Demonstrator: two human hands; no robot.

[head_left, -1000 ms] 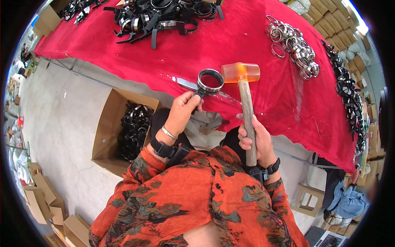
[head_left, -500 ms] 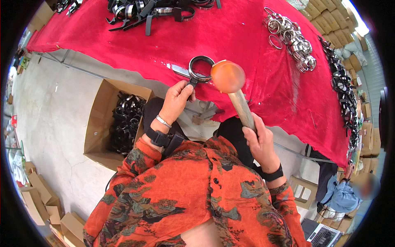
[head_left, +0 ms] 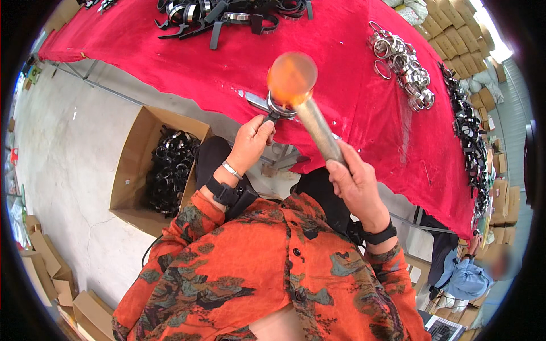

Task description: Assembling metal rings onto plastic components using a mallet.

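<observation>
My left hand [head_left: 251, 142] is closed on the short black handle of a ring [head_left: 275, 107] with a metal band, holding it at the near edge of the red-covered table. My right hand [head_left: 357, 184] grips the pale shaft of a mallet [head_left: 321, 129]. The mallet's rounded orange head is above the ring and hides much of it. Whether head and ring touch, I cannot tell. A flat metal bar [head_left: 257, 100] lies on the cloth beside the ring, on its left.
Black handled rings [head_left: 227, 16] lie heaped at the far side, and bare metal rings [head_left: 404, 65] at the right. A cardboard box [head_left: 126, 190] of black rings stands left of my legs. Another person [head_left: 463, 275] is at the lower right, near more black parts [head_left: 471, 133].
The mallet head has moved left and away from me, from beside the ring to over it. My left hand keeps the ring at the table edge, shifted slightly.
</observation>
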